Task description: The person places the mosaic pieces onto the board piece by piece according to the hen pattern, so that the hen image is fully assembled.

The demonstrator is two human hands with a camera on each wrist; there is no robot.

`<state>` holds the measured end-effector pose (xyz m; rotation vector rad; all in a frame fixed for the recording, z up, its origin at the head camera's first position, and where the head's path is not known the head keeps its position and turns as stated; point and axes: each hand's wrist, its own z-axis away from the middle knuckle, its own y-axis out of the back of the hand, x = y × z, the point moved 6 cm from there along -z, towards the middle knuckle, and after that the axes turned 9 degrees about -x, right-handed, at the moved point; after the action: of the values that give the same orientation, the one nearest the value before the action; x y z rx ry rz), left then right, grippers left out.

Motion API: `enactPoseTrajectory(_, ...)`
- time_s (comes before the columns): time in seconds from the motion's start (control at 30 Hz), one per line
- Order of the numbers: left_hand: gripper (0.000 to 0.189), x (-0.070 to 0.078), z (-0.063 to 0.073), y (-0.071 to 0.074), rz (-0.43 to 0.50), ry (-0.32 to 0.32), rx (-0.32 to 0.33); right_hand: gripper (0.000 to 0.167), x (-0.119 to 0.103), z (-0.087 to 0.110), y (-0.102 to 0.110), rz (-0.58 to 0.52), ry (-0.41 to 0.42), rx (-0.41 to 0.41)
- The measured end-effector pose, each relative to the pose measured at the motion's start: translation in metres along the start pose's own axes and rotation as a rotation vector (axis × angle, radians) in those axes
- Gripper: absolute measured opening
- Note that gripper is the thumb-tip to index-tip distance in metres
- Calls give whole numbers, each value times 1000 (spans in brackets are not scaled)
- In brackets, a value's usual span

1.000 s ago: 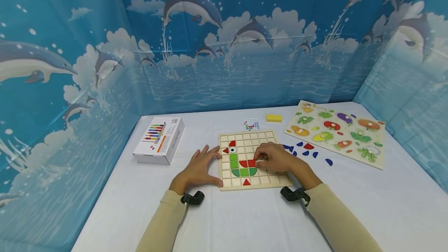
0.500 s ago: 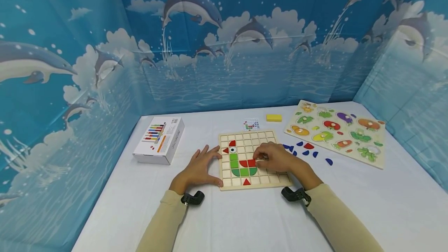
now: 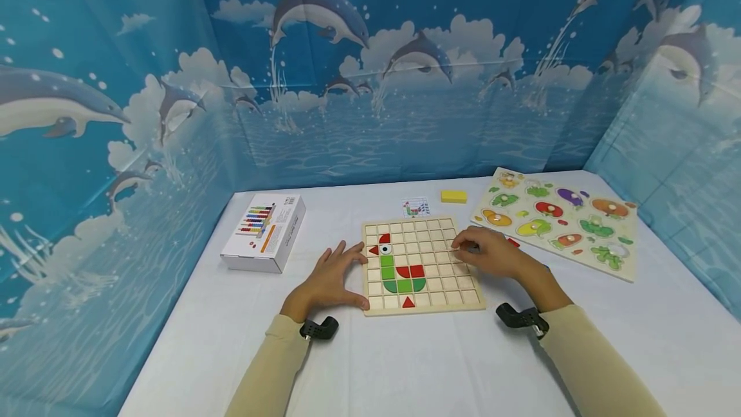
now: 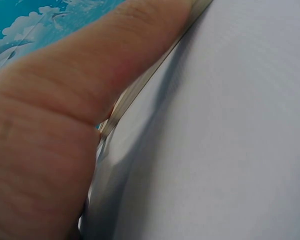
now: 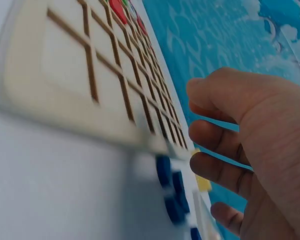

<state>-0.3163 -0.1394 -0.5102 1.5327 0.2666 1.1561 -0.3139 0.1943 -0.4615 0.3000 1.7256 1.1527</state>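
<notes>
A wooden grid board lies on the table, with coloured pieces set in its left half. Among them are a white eye piece, green squares, a red square and a red triangle in the lowest row. My left hand is spread at the board's left side, with thumb and fingertips at its edge. Over the board's right edge hovers my right hand, fingers loosely bent and holding nothing. Blue pieces lie beyond the board's edge in the right wrist view, mostly hidden by this hand in the head view.
A picture card and a yellow block lie behind the grid board. At the right is a vegetable puzzle board, with a red piece near its front edge. A white box stands at left.
My right hand has left the red square and moved right to the board's right edge, now covering most of the blue pieces. The left hand has stayed in place.
</notes>
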Motion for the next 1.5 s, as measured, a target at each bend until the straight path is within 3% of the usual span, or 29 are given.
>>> enactPoseTrajectory(0.17, 90, 1, 0, 0, 5, 4, -5, 17, 26, 20, 34, 45, -79, 57)
enactPoseTrajectory(0.33, 89, 3, 1, 1, 5, 4, -7, 26, 62, 39, 61, 19, -254, 68)
enactPoseTrajectory(0.47, 89, 2, 2, 0, -1, 10, -11, 34, 92, 50, 61, -68, -360, 26)
enactPoseTrajectory(0.6, 89, 2, 2, 0, 9, 7, -9, 35, 108, 55, 53, -134, -380, 0)
enactPoseTrajectory(1.1, 90, 2, 1, 1, 7, 2, -7, 33, 113, 55, 46, -168, -437, -16)
enactPoseTrajectory(1.5, 90, 2, 2, 1, 11, -5, 1, 34, 114, 54, 48, -215, -425, -39)
